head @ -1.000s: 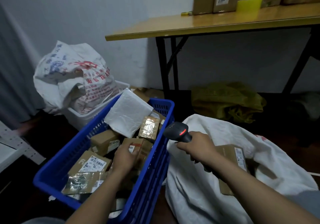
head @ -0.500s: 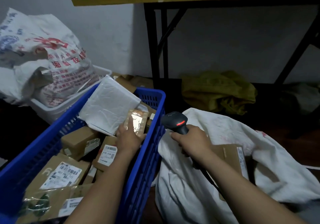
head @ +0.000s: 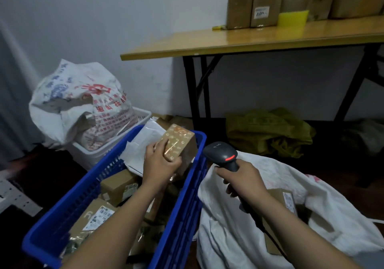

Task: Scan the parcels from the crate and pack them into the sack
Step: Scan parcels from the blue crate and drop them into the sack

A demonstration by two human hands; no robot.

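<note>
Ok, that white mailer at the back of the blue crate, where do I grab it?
Probably its raised far edge, from above. The mailer is flat and limp, tilted up against the back corner of the crate, lower end among boxes. Your left hand holds a patterned box in front of it.

We logged the crate [head: 182, 196] as solid blue. The parcel [head: 178, 144] was brown with a repeating pattern of small pale motifs. The scanner [head: 222, 152] was black with a red lit strip. The sack [head: 228, 227] was white; the rear sack [head: 83, 102] white with red and blue print.
</note>
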